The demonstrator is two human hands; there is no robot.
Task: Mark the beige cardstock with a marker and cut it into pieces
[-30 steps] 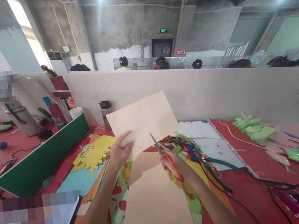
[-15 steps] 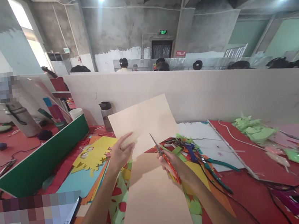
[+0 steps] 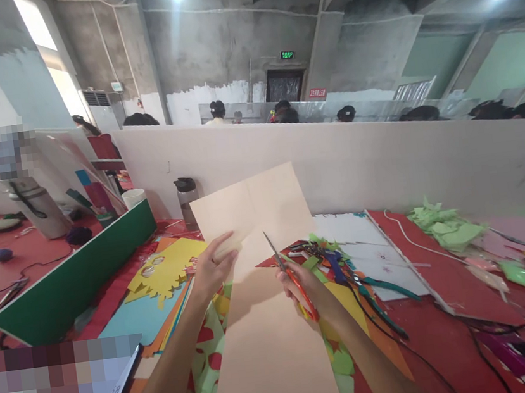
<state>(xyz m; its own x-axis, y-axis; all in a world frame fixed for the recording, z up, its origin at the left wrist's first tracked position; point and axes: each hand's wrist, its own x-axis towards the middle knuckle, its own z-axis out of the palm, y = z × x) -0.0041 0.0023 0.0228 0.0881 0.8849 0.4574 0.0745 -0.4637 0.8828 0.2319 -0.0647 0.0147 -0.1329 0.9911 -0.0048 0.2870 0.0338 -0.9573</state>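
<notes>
Cream paper (image 3: 275, 198) tilts above the red surface (image 3: 431, 322), its lower left side pinched in the person's left grip (image 3: 214, 263). Right grip (image 3: 296, 281) is closed around red-handled scissors (image 3: 310, 304), whose visible tip shows over the paper; blade spread cannot be told. Lower cream sheet (image 3: 273, 361) extends toward the person over green scraps (image 3: 211, 362); any join with the upper paper is unclear.

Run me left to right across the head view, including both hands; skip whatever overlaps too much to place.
Grey bottle → white cup → left hand → right hand holding scissors → teal-handled pliers → crumpled pale-green paper.
</notes>
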